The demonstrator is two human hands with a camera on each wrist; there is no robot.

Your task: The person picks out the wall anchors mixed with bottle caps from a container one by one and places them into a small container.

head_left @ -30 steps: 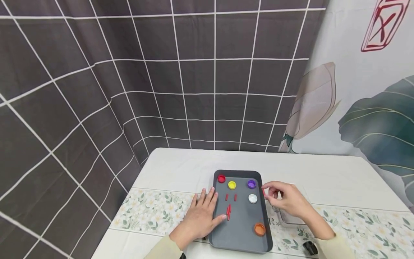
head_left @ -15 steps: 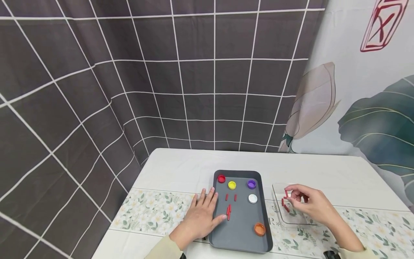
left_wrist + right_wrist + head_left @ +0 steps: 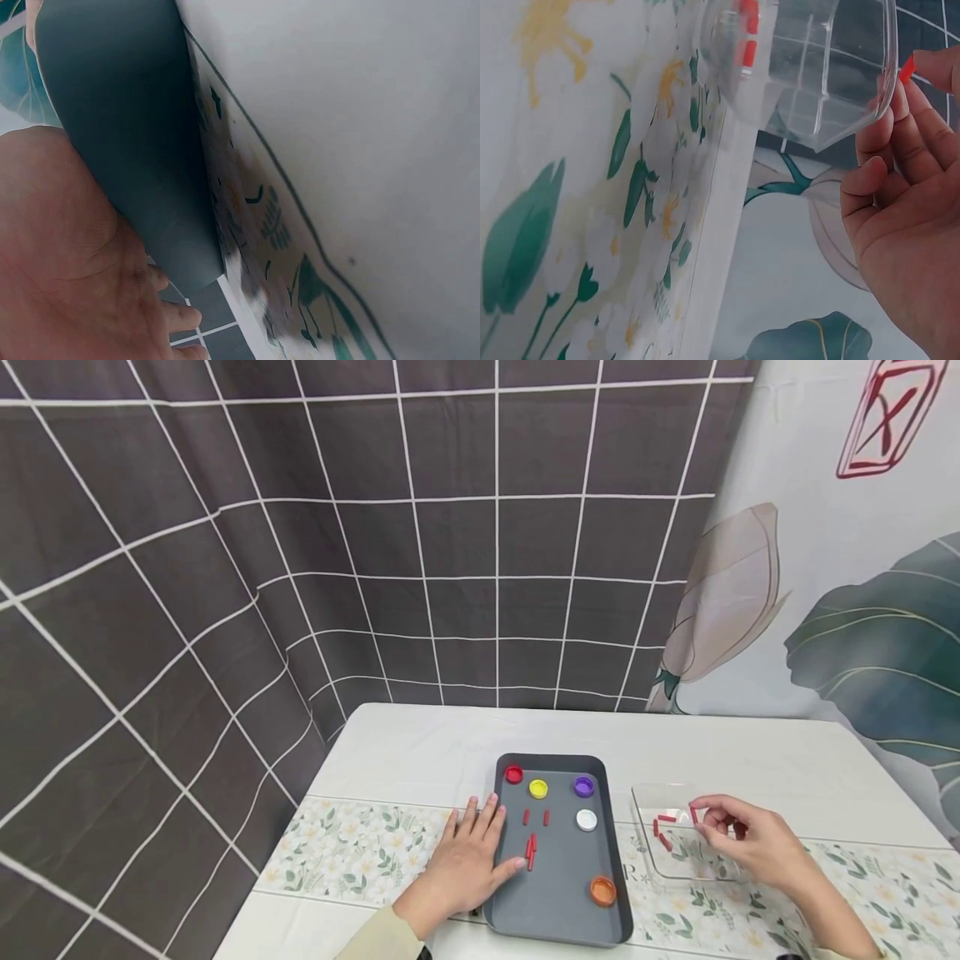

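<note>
My right hand (image 3: 750, 839) pinches a small red stick (image 3: 693, 815) between thumb and fingertips, above the right part of a clear plastic container (image 3: 697, 872). Three more red sticks lie in that container, one of them crosswise (image 3: 667, 817). In the right wrist view the pinched red stick (image 3: 907, 70) shows beyond the container's wall (image 3: 840, 127). My left hand (image 3: 465, 864) rests with spread fingers on the left edge of a grey tray (image 3: 558, 910). Several red sticks (image 3: 546, 817) lie inside the tray. The left wrist view shows my palm (image 3: 67, 247) against the tray's outer side.
Round caps stand in the tray: red (image 3: 513, 774), yellow (image 3: 537, 789), purple (image 3: 583, 787), white (image 3: 587, 820) and orange (image 3: 602, 891). A white table (image 3: 420, 747) with a floral band carries tray and container. Dark gridded cloth hangs behind.
My right hand has moved right from the tray's right edge to over the clear container, still pinching a red stick. The crosswise stick there now shows fully. My left hand stays put.
</note>
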